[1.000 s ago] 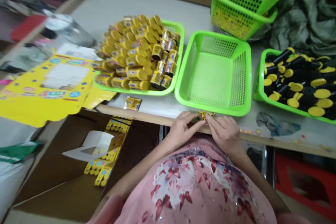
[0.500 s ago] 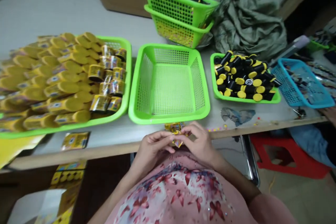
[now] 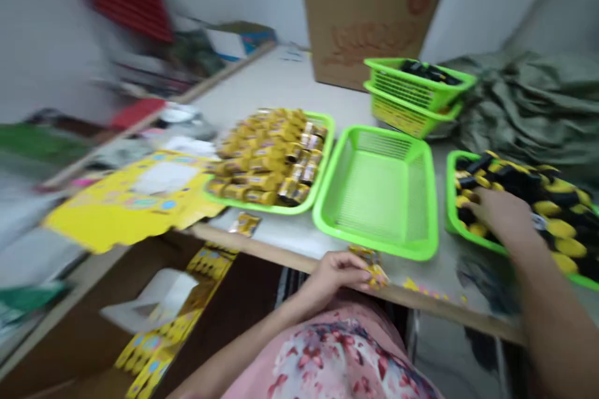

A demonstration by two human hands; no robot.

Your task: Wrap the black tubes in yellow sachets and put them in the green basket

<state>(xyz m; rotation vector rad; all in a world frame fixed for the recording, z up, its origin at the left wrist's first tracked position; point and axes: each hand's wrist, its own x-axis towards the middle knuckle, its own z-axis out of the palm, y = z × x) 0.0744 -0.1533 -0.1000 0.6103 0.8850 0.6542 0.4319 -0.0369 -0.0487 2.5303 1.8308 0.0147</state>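
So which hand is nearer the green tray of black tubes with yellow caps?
The right hand is nearer, reaching into the green tray. The left hand is farther off, at the table edge, holding a yellow packet.

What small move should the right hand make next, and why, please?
Probably it should grip one bottle and lift it out: the right hand is down among the bottles in the green tray, while the left hand holds a yellow packet.
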